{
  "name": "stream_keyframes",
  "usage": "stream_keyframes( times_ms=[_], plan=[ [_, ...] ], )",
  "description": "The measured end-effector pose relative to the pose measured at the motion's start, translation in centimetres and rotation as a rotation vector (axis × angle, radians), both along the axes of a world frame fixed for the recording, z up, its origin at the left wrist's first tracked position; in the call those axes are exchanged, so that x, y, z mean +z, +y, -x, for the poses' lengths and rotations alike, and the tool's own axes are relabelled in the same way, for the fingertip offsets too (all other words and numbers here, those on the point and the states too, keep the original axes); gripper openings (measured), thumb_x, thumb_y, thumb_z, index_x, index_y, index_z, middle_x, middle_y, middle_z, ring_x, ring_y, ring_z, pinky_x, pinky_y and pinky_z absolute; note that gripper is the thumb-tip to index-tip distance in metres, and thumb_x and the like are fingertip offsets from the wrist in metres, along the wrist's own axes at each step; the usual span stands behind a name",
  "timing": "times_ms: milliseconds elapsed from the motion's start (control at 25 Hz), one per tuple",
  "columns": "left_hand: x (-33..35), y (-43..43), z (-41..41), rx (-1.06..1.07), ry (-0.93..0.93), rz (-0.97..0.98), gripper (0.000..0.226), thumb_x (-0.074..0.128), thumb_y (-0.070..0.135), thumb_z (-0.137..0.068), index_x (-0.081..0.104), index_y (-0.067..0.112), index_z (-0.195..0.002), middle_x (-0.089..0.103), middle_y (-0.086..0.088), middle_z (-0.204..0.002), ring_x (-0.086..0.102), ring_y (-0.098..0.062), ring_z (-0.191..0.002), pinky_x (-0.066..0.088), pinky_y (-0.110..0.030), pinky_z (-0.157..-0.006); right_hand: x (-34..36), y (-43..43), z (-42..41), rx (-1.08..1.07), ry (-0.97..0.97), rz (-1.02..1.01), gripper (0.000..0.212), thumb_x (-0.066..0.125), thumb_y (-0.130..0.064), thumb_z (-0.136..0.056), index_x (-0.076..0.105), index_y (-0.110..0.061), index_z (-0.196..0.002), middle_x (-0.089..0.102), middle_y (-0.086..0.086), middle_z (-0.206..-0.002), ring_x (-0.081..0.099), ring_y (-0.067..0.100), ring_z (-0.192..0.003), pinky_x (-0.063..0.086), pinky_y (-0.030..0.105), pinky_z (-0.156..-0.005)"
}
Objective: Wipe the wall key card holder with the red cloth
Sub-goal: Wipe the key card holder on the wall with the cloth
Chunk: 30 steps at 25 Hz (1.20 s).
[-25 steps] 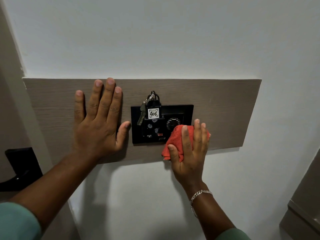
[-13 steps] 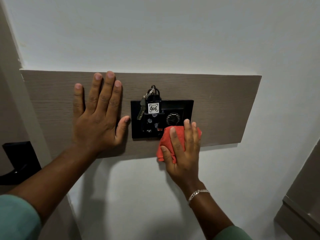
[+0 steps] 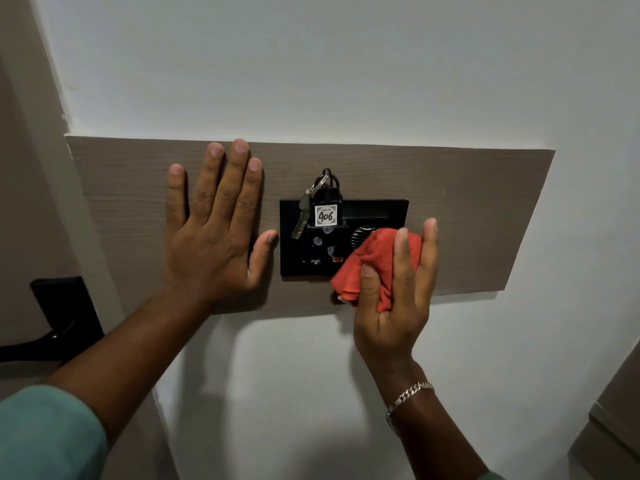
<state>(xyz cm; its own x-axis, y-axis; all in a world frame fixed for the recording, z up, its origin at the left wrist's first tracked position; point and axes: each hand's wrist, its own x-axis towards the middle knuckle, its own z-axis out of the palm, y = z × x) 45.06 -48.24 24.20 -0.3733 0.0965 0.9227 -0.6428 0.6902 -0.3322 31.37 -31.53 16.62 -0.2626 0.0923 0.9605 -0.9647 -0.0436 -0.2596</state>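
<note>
Where it bunches soft and light, red cloth [image 3: 370, 261] sits clutched in right hand [image 3: 394, 289], at 4 o'clock on rigid key card holder [image 3: 374, 211]; left hand [image 3: 214, 237] spread flat.

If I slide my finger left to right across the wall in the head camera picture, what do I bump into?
Black door handle → flat left hand → silver key → white "406" room tag → crumpled red cloth held in right hand.
</note>
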Motion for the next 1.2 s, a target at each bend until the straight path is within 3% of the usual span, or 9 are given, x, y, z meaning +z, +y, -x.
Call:
stream_keyframes(
  times_ms=[160,320,480,680,880,1080,1200],
  plan=[
    [0.0,0.0,0.0,-0.019,0.001,-0.001,0.075,0.034,0.046,-0.096,0.016,0.005,-0.156,0.017,-0.016,-0.163,0.013,-0.034,-0.152,0.002,-0.055,-0.121,3.6,-1.8,-2.6,0.014,0.195,-0.054,0.046,0.053,-0.028,-0.101,0.041,-0.011,-0.143,0.026,0.024,-0.156,0.021,0.042,-0.151,0.028,0.062,-0.120],
    [0.0,0.0,0.0,-0.023,0.016,0.003,0.072,0.033,0.041,-0.096,0.017,0.004,-0.156,0.020,-0.018,-0.163,0.013,-0.034,-0.152,0.001,-0.054,-0.122,3.3,-3.3,-3.5,-0.160,0.210,-0.216,0.052,0.055,-0.038,-0.098,0.040,-0.022,-0.145,0.031,0.019,-0.157,0.026,0.040,-0.149,0.026,0.067,-0.117],
    [0.1,0.3,-0.1,-0.014,-0.003,-0.033,0.076,0.034,0.042,-0.094,0.015,0.003,-0.156,0.015,-0.019,-0.163,0.009,-0.035,-0.152,0.000,-0.053,-0.122,1.6,-2.1,-2.0,-0.185,0.272,-0.271,0.056,0.059,-0.039,-0.094,0.040,-0.022,-0.144,0.033,0.019,-0.155,0.029,0.042,-0.146,0.031,0.069,-0.113],
    [0.0,0.2,0.0,-0.008,-0.008,-0.026,0.075,0.034,0.042,-0.095,0.014,0.002,-0.156,0.015,-0.020,-0.163,0.008,-0.035,-0.152,-0.002,-0.053,-0.123,2.9,-3.9,-3.3,-0.156,0.094,-0.149,0.052,0.050,-0.042,-0.100,0.039,-0.025,-0.148,0.032,0.017,-0.157,0.024,0.037,-0.151,0.017,0.052,-0.124],
    [0.0,0.3,0.0,-0.016,-0.001,-0.029,0.075,0.034,0.042,-0.095,0.014,0.003,-0.156,0.016,-0.020,-0.163,0.008,-0.034,-0.152,-0.002,-0.052,-0.123,1.3,-2.4,-2.0,-0.202,0.230,-0.253,0.055,0.054,-0.043,-0.097,0.037,-0.023,-0.146,0.029,0.016,-0.156,0.028,0.041,-0.148,0.030,0.069,-0.113],
    [0.0,0.3,-0.1,-0.007,-0.012,-0.033,0.075,0.032,0.043,-0.096,0.014,0.003,-0.156,0.017,-0.020,-0.163,0.007,-0.033,-0.152,-0.002,-0.052,-0.123,2.9,-4.1,-4.0,-0.178,-0.003,-0.145,0.052,0.045,-0.044,-0.102,0.037,-0.024,-0.149,0.029,0.019,-0.159,0.021,0.037,-0.152,0.019,0.059,-0.123],
    [0.1,0.3,-0.2,-0.012,-0.009,-0.030,0.074,0.032,0.043,-0.096,0.014,0.003,-0.156,0.015,-0.019,-0.164,0.006,-0.032,-0.153,-0.001,-0.052,-0.123,2.0,-3.2,-3.1,-0.223,0.166,-0.251,0.054,0.049,-0.043,-0.100,0.033,-0.027,-0.150,0.028,0.015,-0.159,0.024,0.038,-0.150,0.025,0.065,-0.119]
  ],
)
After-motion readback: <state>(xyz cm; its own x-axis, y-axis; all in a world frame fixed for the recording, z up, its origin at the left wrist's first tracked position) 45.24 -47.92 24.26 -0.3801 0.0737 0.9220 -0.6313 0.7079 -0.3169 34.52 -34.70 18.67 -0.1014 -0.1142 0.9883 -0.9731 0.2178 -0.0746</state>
